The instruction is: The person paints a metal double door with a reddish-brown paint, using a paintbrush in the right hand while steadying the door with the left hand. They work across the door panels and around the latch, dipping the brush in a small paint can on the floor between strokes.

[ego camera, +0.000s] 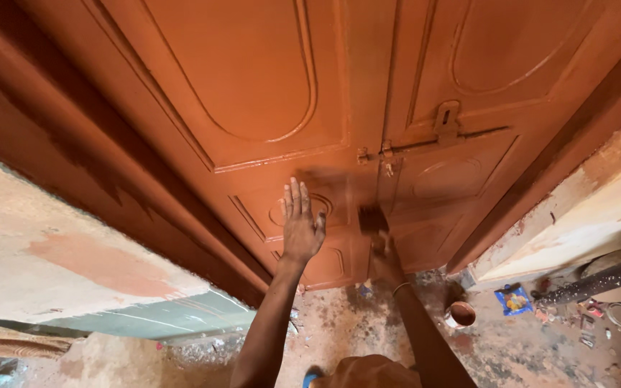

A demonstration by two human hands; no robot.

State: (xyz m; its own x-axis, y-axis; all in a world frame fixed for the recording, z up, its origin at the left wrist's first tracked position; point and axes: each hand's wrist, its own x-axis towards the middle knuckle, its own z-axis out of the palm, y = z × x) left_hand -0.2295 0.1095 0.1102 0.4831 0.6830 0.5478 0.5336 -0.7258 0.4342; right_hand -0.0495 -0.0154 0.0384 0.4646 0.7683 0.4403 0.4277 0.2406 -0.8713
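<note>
While both hands work the door (253,86), a paint tin (461,314) sits nearby.

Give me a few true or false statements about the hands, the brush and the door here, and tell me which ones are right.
1. The left hand lies flat on the orange-brown door, fingers spread. True.
2. The right hand holds a paintbrush against the door. True.
3. The door is painted blue. False: it is orange-brown.
4. A paint tin stands on the floor to the right of the right arm. True.
5. The left hand grips the latch. False: the latch is higher up and to the right, untouched.
</note>
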